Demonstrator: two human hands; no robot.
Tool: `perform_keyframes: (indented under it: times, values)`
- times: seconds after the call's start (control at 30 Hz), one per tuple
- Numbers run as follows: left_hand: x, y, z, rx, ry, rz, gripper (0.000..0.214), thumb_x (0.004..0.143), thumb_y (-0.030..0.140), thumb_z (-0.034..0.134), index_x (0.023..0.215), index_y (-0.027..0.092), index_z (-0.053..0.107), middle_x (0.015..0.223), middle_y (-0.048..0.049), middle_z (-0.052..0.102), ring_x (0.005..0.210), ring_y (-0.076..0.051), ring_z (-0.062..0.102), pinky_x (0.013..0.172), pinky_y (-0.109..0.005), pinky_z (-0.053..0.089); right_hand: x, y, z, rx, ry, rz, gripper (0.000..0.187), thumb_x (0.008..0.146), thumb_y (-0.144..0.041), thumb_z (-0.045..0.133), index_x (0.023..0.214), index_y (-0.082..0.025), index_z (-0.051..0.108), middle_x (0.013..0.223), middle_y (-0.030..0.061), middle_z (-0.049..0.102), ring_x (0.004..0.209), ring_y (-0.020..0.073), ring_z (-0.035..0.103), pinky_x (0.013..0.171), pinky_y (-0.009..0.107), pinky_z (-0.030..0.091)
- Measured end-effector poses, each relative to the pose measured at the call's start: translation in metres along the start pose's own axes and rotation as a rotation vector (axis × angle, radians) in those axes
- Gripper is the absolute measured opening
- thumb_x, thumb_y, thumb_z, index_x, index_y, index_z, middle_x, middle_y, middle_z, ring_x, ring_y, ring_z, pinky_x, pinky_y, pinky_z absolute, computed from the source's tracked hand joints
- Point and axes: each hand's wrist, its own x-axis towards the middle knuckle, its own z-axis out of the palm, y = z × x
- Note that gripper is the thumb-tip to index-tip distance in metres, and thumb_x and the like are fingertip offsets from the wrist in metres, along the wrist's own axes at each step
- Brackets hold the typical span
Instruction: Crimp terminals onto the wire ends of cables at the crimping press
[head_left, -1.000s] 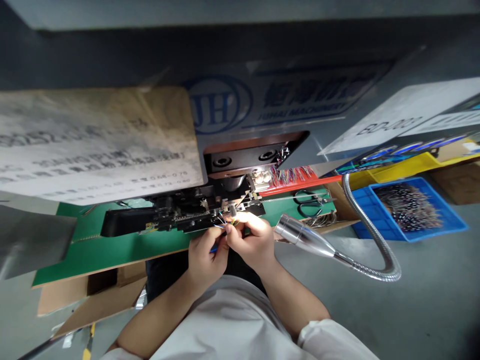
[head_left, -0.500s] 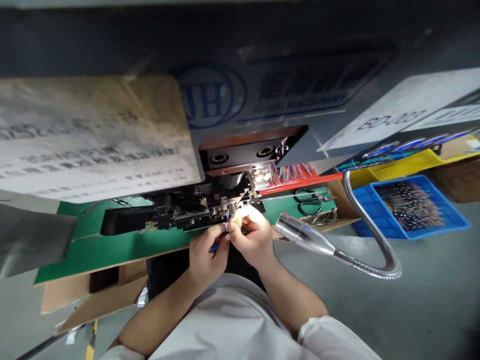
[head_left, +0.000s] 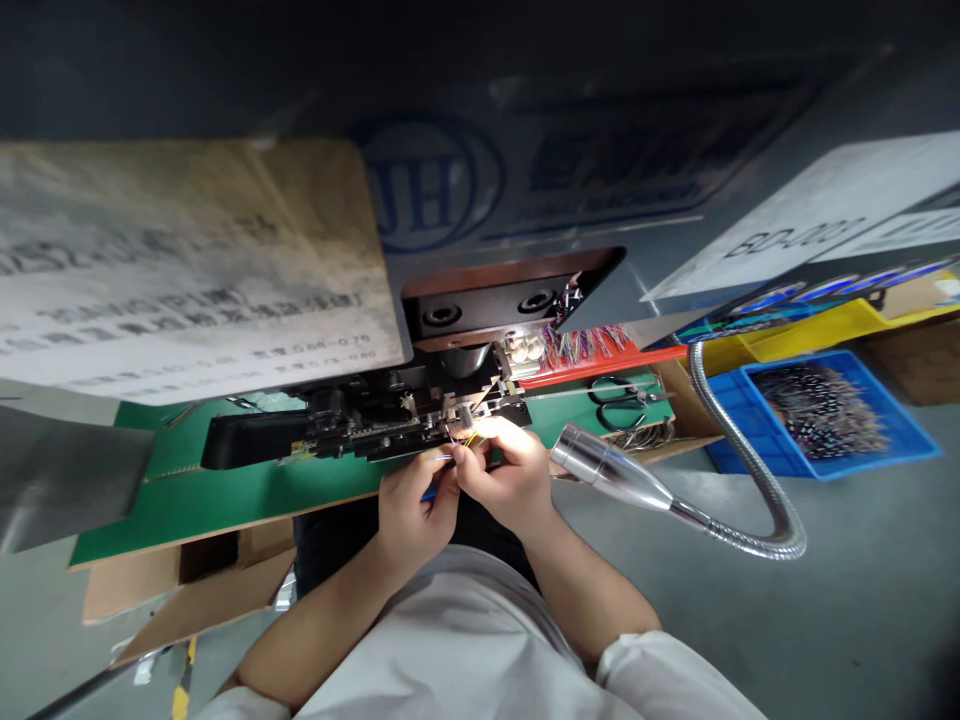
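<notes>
Thin coloured wires [head_left: 472, 439] show between my two hands, directly in front of the metal head of a crimping machine [head_left: 420, 425]. My left hand [head_left: 417, 505] is closed in a pinch on the wires, with a bit of blue showing under its fingers. Close beside it, my right hand [head_left: 508, 478] also pinches the wires, its index finger stretched toward the lit tooling. A yellow strand stands out near the right fingertips. The wire ends at the tooling are too small to make out.
A lamp [head_left: 611, 468] on a bent metal neck stands right of my hands. Scissors [head_left: 621, 398] lie on the green tabletop [head_left: 247, 495]. Behind are a red tray [head_left: 600, 368] of wires and a blue bin [head_left: 911, 440] with many more. The machine's dark housing [head_left: 480, 90] overhangs everything.
My right hand has shifted very slightly. The strands at the fingertips have moved, with yellow now showing where blue stood upright before. My left hand stays nearly in place.
</notes>
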Motion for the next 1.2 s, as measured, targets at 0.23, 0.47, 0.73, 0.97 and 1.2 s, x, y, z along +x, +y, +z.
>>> perform_keyframes:
  times: [0.23, 0.47, 0.73, 0.97, 1.2]
  values:
    - [0.0047, 0.0032, 0.0000, 0.044, 0.001, -0.045, 0.009, 0.088, 0.016, 0.062, 0.095, 0.020, 0.064, 0.085, -0.0011, 0.077, 0.068, -0.012, 0.072, 0.064, -0.019, 0.055, 0.0022, 0.0022, 0.0016, 0.012, 0.017, -0.013, 0.010, 0.083, -0.016, 0.065, 0.092, -0.019, 0.070, 0.054, -0.0068, 0.050, 0.045, 0.0086, 0.044, 0.047, 0.021, 0.042]
    - [0.0052, 0.0015, -0.0009, 0.056, -0.022, -0.044, 0.010, 0.091, 0.019, 0.061, 0.099, 0.021, 0.066, 0.091, -0.0032, 0.078, 0.073, -0.014, 0.073, 0.068, -0.021, 0.057, 0.0005, 0.0048, 0.0026, -0.002, 0.022, -0.019, 0.010, 0.083, -0.018, 0.066, 0.092, -0.020, 0.070, 0.054, -0.0062, 0.051, 0.045, 0.0094, 0.044, 0.046, 0.021, 0.042]
    - [0.0045, 0.0008, -0.0036, 0.079, -0.039, -0.016, 0.013, 0.090, 0.018, 0.060, 0.099, 0.021, 0.068, 0.085, -0.0035, 0.078, 0.071, -0.015, 0.073, 0.068, -0.020, 0.057, 0.0003, 0.0012, 0.0023, 0.059, 0.033, 0.003, 0.006, 0.081, -0.015, 0.066, 0.085, -0.019, 0.067, 0.055, -0.0067, 0.049, 0.047, 0.0086, 0.045, 0.049, 0.021, 0.043]
    - [0.0046, 0.0019, -0.0036, 0.053, -0.048, -0.038, 0.010, 0.089, 0.015, 0.061, 0.096, 0.021, 0.065, 0.083, -0.0010, 0.077, 0.069, -0.013, 0.072, 0.065, -0.018, 0.054, 0.0021, 0.0007, 0.0039, 0.090, 0.050, 0.028, 0.003, 0.081, -0.016, 0.064, 0.081, -0.018, 0.066, 0.054, -0.0064, 0.050, 0.046, 0.0086, 0.046, 0.047, 0.020, 0.043]
    - [0.0077, 0.0060, -0.0045, 0.074, -0.031, -0.044, 0.011, 0.089, 0.015, 0.063, 0.099, 0.020, 0.064, 0.085, -0.0004, 0.077, 0.069, -0.011, 0.072, 0.067, -0.017, 0.054, 0.0013, 0.0034, 0.0066, 0.077, 0.079, 0.034, 0.008, 0.083, -0.020, 0.064, 0.086, -0.019, 0.071, 0.052, -0.0060, 0.051, 0.045, 0.0093, 0.045, 0.047, 0.021, 0.044]
